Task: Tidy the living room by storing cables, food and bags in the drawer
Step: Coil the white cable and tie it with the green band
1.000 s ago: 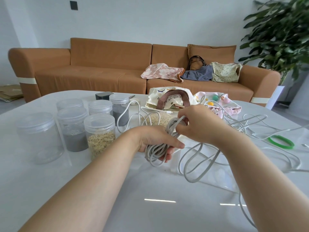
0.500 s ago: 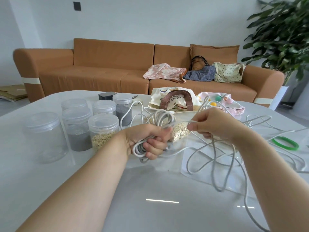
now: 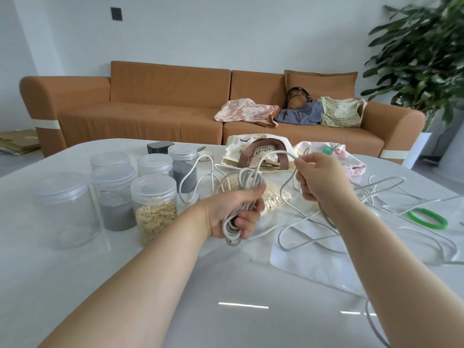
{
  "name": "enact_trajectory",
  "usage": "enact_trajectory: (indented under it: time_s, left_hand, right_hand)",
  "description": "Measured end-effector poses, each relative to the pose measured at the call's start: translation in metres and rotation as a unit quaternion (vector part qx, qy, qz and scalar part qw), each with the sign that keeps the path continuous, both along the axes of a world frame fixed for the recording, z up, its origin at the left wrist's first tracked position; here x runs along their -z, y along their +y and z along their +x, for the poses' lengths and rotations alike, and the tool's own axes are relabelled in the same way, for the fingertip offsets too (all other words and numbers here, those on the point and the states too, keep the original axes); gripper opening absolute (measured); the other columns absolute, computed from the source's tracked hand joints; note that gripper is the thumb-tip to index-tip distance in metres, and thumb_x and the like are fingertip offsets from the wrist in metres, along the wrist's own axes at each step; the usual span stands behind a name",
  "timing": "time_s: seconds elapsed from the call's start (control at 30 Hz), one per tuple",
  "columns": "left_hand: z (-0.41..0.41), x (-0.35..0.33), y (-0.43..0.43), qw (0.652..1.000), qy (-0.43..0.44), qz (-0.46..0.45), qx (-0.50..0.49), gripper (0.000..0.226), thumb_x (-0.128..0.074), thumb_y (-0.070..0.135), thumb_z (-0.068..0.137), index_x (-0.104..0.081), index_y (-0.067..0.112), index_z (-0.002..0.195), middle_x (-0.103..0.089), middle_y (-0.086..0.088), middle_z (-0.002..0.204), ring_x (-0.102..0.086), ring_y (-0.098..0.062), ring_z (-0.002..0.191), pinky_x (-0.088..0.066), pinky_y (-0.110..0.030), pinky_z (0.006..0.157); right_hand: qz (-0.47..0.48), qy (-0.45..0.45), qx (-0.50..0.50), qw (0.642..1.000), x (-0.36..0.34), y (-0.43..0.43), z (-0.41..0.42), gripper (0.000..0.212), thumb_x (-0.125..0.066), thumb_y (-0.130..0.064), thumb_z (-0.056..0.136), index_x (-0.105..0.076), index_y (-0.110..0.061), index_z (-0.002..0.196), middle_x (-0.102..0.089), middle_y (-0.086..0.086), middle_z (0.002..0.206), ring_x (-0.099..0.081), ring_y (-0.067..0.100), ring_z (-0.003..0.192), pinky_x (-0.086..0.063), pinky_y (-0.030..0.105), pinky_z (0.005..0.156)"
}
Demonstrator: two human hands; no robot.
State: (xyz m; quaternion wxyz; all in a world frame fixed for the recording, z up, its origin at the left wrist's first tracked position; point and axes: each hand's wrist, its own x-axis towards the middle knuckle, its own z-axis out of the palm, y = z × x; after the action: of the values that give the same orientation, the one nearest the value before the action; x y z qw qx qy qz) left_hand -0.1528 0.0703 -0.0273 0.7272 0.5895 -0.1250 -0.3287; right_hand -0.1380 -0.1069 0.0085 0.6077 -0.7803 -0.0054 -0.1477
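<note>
Above the glossy white table (image 3: 226, 285), the left hand (image 3: 233, 212) grips a coiled bundle of pale grey cable (image 3: 248, 178), fingers curled round it. Apart from it at 2 o'clock, the right hand (image 3: 319, 179) pinches the same cable's free run; loose loops sprawl toward 4 o'clock.

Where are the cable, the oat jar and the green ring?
cable (image 3: 247, 178), head view, on the coiled loops at the top of the bundle.
oat jar (image 3: 153, 212), head view, on its front wall, at the oats.
green ring (image 3: 413, 216), head view, on its left bend.
</note>
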Motion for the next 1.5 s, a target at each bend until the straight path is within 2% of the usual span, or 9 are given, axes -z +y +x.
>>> enact_trajectory:
  time_s: [0.23, 0.47, 0.7, 0.9, 1.0, 1.17, 1.23, 1.33, 1.5]
  left_hand:
    - [0.001, -0.005, -0.01, 0.986, 0.002, -0.102, -0.128, 0.038, -0.054, 0.047, 0.08, -0.045, 0.013, 0.065, -0.026, 0.005, 0.039, -0.028, -0.007, 0.031, -0.034, -0.016, 0.039]
    - [0.004, -0.008, -0.017, 0.958, 0.011, -0.126, -0.257, 0.028, -0.059, 0.038, 0.089, -0.046, 0.016, 0.076, -0.026, 0.007, 0.039, -0.026, -0.007, 0.032, -0.03, -0.016, 0.042]
    - [0.008, -0.005, -0.019, 0.958, -0.031, -0.083, -0.272, 0.025, -0.063, 0.014, 0.087, -0.048, 0.014, 0.067, -0.027, 0.006, 0.038, -0.026, -0.007, 0.032, -0.032, -0.018, 0.04]
    - [0.012, -0.005, -0.023, 0.908, -0.101, -0.041, -0.404, 0.035, -0.067, 0.021, 0.085, -0.049, 0.012, 0.057, -0.042, 0.003, 0.036, -0.039, -0.01, 0.033, -0.036, -0.02, 0.041]
    - [0.014, -0.008, -0.016, 0.905, -0.067, -0.125, -0.401, 0.042, -0.062, 0.025, 0.09, -0.048, 0.014, 0.052, -0.054, 0.001, 0.049, -0.052, -0.012, 0.045, -0.043, -0.021, 0.048]
    - [0.004, -0.016, -0.018, 0.9, 0.004, -0.329, -0.284, 0.039, -0.047, 0.035, 0.096, -0.041, 0.012, 0.065, -0.056, -0.001, 0.051, -0.071, -0.02, 0.065, -0.05, -0.04, 0.087]
    - [0.001, -0.017, -0.018, 0.905, -0.017, -0.332, -0.267, 0.044, -0.041, 0.038, 0.097, -0.038, 0.012, 0.062, -0.044, 0.001, 0.044, -0.067, -0.017, 0.056, -0.054, -0.042, 0.08]
    - [-0.003, -0.018, -0.016, 0.914, -0.021, -0.317, -0.252, 0.045, -0.037, 0.042, 0.098, -0.033, 0.015, 0.062, -0.032, 0.006, 0.04, -0.046, -0.007, 0.037, -0.059, -0.03, 0.058]
    - [0.001, -0.021, -0.009, 0.944, -0.053, -0.201, -0.255, 0.043, -0.04, 0.044, 0.097, -0.035, 0.016, 0.064, -0.024, 0.008, 0.037, -0.024, -0.004, 0.03, -0.035, -0.014, 0.038]
  right_hand:
    - [-0.277, -0.061, -0.005, 0.959, 0.003, 0.014, -0.007, 0.021, -0.069, -0.017, 0.082, -0.061, -0.01, 0.064, -0.053, -0.002, 0.048, -0.043, 0.009, 0.042, -0.034, 0.023, 0.049]
    - [-0.279, -0.076, -0.072, 0.955, 0.001, 0.018, -0.013, 0.027, -0.073, -0.016, 0.08, -0.06, -0.014, 0.056, -0.053, -0.005, 0.039, -0.043, 0.003, 0.034, -0.036, 0.02, 0.048]
    - [-0.287, -0.079, -0.123, 0.947, 0.001, 0.02, -0.015, 0.023, -0.073, -0.015, 0.079, -0.063, -0.014, 0.059, -0.056, -0.004, 0.043, -0.044, 0.006, 0.039, -0.037, 0.021, 0.05]
    - [-0.308, 0.051, -0.207, 0.927, -0.004, 0.004, -0.013, 0.018, -0.065, -0.018, 0.087, -0.064, -0.01, 0.071, -0.051, -0.002, 0.045, -0.036, 0.011, 0.037, -0.031, 0.019, 0.042]
    - [-0.287, 0.061, -0.201, 0.935, -0.004, -0.004, -0.013, 0.023, -0.06, -0.023, 0.091, -0.068, -0.01, 0.073, -0.048, -0.003, 0.041, -0.035, 0.013, 0.035, -0.035, 0.02, 0.045]
    - [-0.273, 0.082, -0.239, 0.928, -0.001, -0.001, -0.016, 0.025, -0.061, -0.023, 0.09, -0.07, -0.012, 0.07, -0.035, -0.002, 0.038, -0.024, 0.014, 0.035, -0.031, 0.019, 0.041]
    - [-0.252, 0.107, -0.293, 0.916, -0.001, -0.001, -0.018, 0.022, -0.061, -0.019, 0.09, -0.071, -0.011, 0.072, -0.028, -0.002, 0.04, -0.018, 0.014, 0.038, -0.024, 0.018, 0.039]
    - [-0.265, 0.123, -0.351, 0.89, -0.004, 0.0, -0.022, 0.02, -0.059, -0.019, 0.091, -0.071, -0.011, 0.077, -0.024, 0.0, 0.043, -0.017, 0.014, 0.04, -0.023, 0.018, 0.039]
    - [-0.365, 0.08, -0.332, 0.866, -0.006, 0.002, -0.024, 0.031, -0.044, 0.0, 0.094, -0.066, -0.021, 0.099, -0.042, -0.008, 0.041, -0.035, 0.01, 0.042, -0.035, 0.018, 0.052]
